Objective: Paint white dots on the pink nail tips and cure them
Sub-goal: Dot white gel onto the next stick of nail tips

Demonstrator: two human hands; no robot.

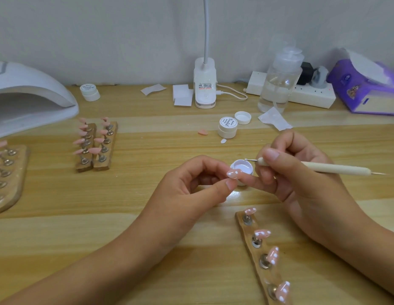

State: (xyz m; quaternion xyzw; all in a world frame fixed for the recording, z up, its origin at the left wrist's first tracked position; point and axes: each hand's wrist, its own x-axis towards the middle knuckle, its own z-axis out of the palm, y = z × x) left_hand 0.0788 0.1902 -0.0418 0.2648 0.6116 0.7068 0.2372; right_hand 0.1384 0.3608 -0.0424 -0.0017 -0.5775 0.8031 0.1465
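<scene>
My left hand (191, 186) pinches a pink nail tip (233, 173) with a few white dots on it. My right hand (297, 172) grips a cream dotting tool (328, 168), its metal point over the rim of a small open pot of white gel (242, 167) just behind the tip. A wooden holder strip (255, 258) at the lower right carries several dotted pink tips. Two wooden holders (97, 146) at the left carry plain pink tips. The white curing lamp (26, 95) stands at the far left.
A closed white jar (228, 127), a loose lid (242, 117) and a loose pink tip (202, 132) lie mid-table. Behind stand a clip lamp (205, 84), a clear pump bottle (279, 80), a power strip (310, 95), a purple tissue pack (367, 89) and another jar (89, 91).
</scene>
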